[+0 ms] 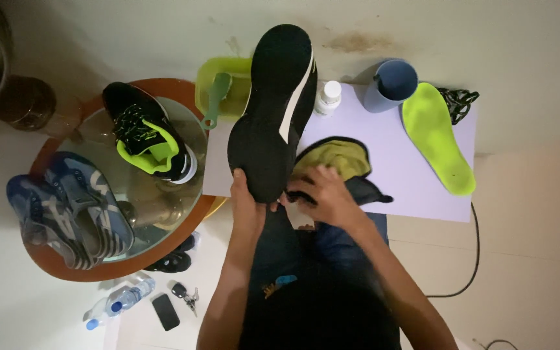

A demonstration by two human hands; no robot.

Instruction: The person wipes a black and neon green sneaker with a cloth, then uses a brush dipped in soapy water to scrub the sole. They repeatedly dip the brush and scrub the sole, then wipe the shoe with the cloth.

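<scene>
Head view: the left hand is gripping the heel of a black sneaker, sole up, its fingers wrapped around it. The right hand is pressing a yellow-green cloth just right of that sneaker's heel, fingers curled on the cloth. The sneaker is lying over a lilac sheet. Right of the sneaker are 1 green insole and a blue cup; left of it, a round glass desk is carrying the matching sneaker.
</scene>
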